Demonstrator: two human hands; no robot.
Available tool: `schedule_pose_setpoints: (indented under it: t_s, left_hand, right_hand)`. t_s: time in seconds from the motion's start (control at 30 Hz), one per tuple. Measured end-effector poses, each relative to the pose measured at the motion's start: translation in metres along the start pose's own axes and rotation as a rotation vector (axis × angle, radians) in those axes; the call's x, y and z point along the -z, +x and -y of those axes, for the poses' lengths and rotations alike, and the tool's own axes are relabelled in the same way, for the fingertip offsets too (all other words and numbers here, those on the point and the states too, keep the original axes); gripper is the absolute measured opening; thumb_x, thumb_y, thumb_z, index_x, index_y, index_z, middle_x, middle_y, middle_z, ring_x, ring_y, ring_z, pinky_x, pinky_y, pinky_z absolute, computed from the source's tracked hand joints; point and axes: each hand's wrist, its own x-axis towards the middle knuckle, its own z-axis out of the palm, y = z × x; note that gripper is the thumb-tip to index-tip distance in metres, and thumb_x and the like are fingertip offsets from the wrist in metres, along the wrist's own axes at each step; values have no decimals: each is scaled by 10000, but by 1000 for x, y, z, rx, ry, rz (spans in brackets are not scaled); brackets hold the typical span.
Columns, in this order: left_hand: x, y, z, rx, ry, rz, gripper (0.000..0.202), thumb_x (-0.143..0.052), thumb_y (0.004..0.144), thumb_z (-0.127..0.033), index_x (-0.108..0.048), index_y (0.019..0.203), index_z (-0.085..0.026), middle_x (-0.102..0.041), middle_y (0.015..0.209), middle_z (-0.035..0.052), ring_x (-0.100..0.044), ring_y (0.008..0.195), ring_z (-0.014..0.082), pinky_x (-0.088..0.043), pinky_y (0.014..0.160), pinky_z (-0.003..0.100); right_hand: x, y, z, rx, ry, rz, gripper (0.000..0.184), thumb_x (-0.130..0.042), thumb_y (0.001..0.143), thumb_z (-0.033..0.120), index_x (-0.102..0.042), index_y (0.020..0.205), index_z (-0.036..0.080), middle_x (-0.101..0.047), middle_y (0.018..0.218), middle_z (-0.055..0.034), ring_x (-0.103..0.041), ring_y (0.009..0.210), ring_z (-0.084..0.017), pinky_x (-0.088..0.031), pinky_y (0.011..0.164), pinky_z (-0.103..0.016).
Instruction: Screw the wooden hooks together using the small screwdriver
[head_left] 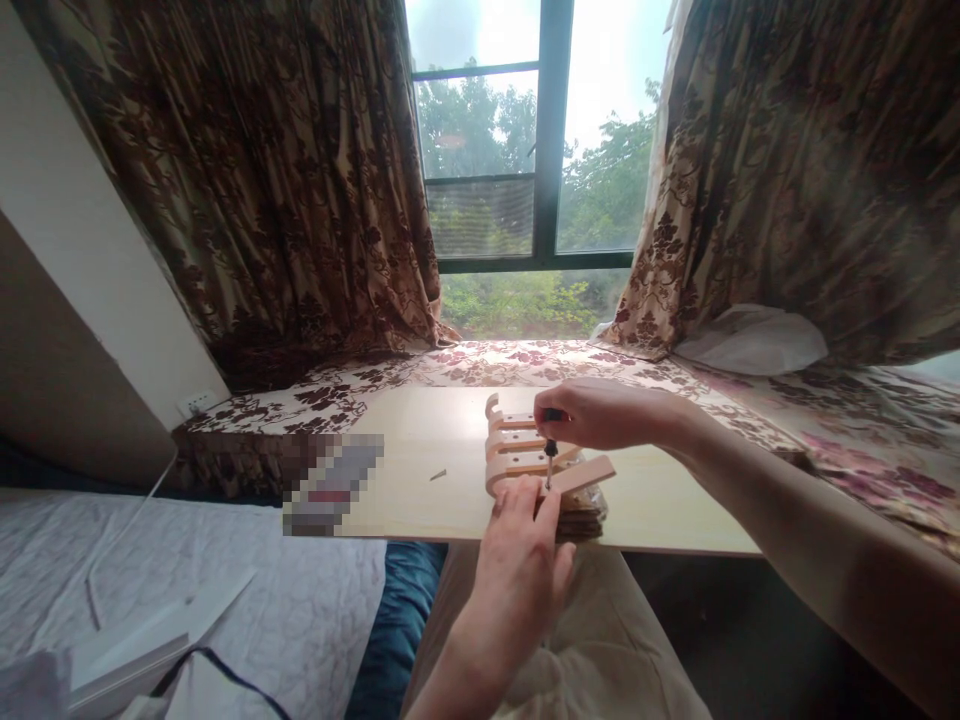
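Observation:
My right hand (574, 413) is closed around the dark handle of a screwdriver (550, 462). The shaft points straight down at the nearest of several pale wooden hook-shaped pieces (517, 462). These pieces have curved left ends and dark holes or screw heads along them, and they lie side by side in a row. With its fingertips, my left hand (525, 550) presses on the nearest piece and holds it steady beside the screwdriver tip. A straight wooden bar (589, 474) sticks out at an angle to the right. Below it is a brown stack (583, 522), partly in clear plastic.
The work lies on a light wooden board (420, 500) across my lap. A small thin object (438, 474) and a pixelated flat item (337, 485) are on its left side. Behind are a floral-covered ledge (517, 358), curtains (300, 180) and a window. A quilted bed (262, 600) is at left.

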Motion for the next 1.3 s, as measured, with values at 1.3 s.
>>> schedule_pose_setpoints:
  t_s: [1.3]
  left_hand:
    - [2,-1,-2,8,2,-17,516,-572,784,-161,-501,1295,-185,-472,1346,103,-415,1267,285,-346,1121,452]
  right_hand:
    - [-2,2,0,-97,-42,13,235,-513,887,327,-671,867,154,-670,789,-62,-519,664,-127,-307,563,-220]
